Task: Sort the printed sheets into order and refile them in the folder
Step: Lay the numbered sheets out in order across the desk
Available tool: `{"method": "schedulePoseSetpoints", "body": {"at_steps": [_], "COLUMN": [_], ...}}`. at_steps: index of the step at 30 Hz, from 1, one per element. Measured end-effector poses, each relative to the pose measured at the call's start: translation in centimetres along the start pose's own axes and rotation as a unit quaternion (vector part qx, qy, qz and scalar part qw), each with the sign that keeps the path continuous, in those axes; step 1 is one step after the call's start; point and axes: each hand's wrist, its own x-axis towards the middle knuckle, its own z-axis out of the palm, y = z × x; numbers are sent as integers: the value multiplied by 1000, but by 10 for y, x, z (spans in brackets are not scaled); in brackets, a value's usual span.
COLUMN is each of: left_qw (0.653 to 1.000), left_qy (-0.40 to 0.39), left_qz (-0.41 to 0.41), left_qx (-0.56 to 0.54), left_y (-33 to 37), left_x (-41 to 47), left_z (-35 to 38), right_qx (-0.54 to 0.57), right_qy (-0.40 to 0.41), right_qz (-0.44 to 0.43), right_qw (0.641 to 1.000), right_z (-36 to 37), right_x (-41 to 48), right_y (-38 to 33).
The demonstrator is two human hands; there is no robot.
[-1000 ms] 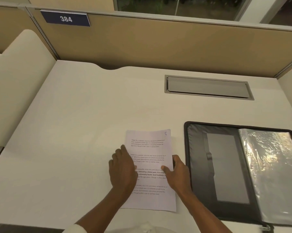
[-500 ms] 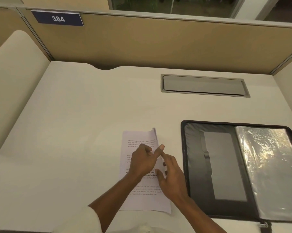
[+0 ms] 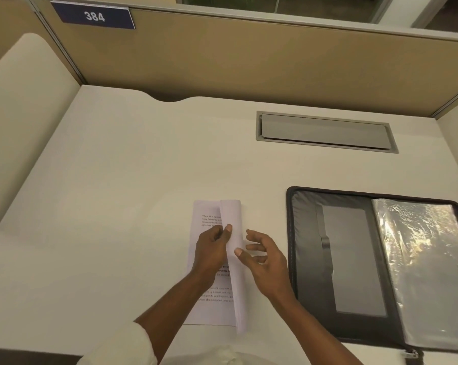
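— Where are the sheets point(image 3: 209, 309)?

— Stacked flat on the tabletop point(image 3: 112, 206), near its front edge, just left of the folder point(image 3: 305, 259).

— And the hands?

— The left hand point(image 3: 210, 250) has its grip clamped on the top sheet point(image 3: 233, 214), thumb over the edge, with the page curled up and over from the right side. The right hand point(image 3: 264, 262) has its grip apart, fingers spread, and only the thumb tip touches the curl.

— The folder?

— Lying open and flat, black inside, with a shiny clear sleeve point(image 3: 420, 259) on its right half.

— Anything behind?

— A grey hatch point(image 3: 325, 131) in the tabletop, and a plate point(image 3: 93, 16) on the partition reading 384.
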Motion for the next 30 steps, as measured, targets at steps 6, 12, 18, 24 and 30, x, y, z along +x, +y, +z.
{"method": "schedulePoseSetpoints", "body": {"at_steps": [6, 12, 18, 24, 30], "left_qw": [999, 996, 995, 991, 989], "left_qy": [-2, 47, 81, 86, 92], "left_qz": [-3, -11, -6, -34, -30], "left_qx": [-42, -75, -56, -97, -110], "left_y": [-5, -8, -8, -14, -14], "left_x": [4, 1, 0, 7, 6], "left_z": [-2, 5, 13, 14, 13], "right_qx": [-9, 99, 196, 231, 201], "right_qy": [-41, -19, 22, 24, -24], "right_qz": [6, 84, 140, 166, 163], "right_qw": [999, 991, 970, 958, 966], "right_z": [4, 5, -5, -18, -20], "right_x": [12, 9, 11, 22, 22], "right_y": [2, 3, -2, 0, -4]}}
